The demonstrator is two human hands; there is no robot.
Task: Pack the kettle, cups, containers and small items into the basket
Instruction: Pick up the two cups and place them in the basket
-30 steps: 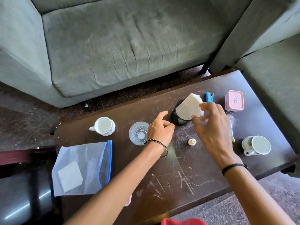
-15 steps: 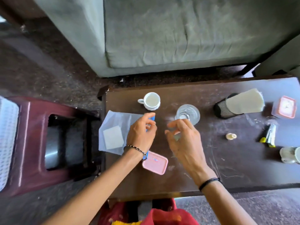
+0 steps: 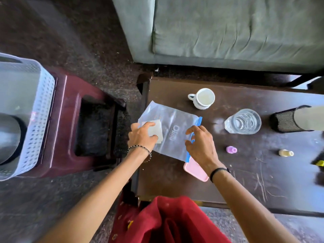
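A dark scratched desk (image 3: 245, 181) stands before a grey sofa (image 3: 228, 32). Both hands have left the filter holder (image 3: 284, 121) and come to the zip bag (image 3: 172, 132) — the left hand (image 3: 142, 135) grasping its closed end, the right hand (image 3: 199, 143) pinching the blue seal. The basket (image 3: 40, 106), kettle (image 3: 8, 137) already inside, waits at far left on a stool (image 3: 68, 120) — so the bag looks next.

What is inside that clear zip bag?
A flat white square shows through the clear zip bag, partly covered by the left hand. Anything else beneath that hand or the right hand is hidden.
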